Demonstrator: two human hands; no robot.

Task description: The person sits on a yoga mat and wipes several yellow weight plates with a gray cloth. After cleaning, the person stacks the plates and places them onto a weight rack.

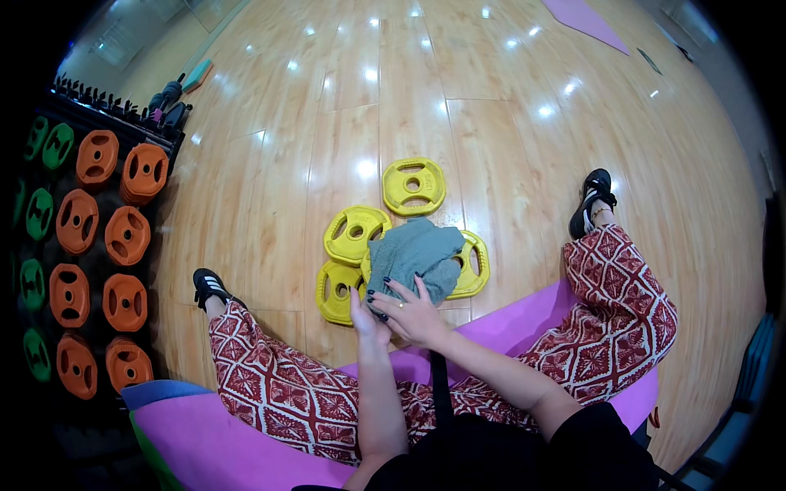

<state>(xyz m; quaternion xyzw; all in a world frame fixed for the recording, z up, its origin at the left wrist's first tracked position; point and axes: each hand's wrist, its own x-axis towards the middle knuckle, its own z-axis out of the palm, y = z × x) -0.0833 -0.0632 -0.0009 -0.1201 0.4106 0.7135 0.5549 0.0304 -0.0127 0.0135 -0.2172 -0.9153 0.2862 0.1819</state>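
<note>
A grey-green towel (414, 255) lies bunched over some yellow weight plates in front of me. My right hand (410, 314) rests palm down against its near edge, the fingers spread. Just beside it, my left hand (371, 318) is turned palm inward at the towel's near left corner. Its fingers are partly hidden, so its grip is unclear. One yellow plate (356, 232) sits left of the towel, with another yellow plate (336, 299) nearer me. A third yellow plate (478, 264) shows from under the right side. Beyond the towel, a separate yellow plate (414, 169) lies flat.
I sit with legs apart on a purple mat (245, 442) over the wood floor (264, 202). A rack at left holds orange plates (126, 301) and green plates (35, 285). Dumbbells (166, 95) stand beyond it. Another purple mat (589, 24) lies far right.
</note>
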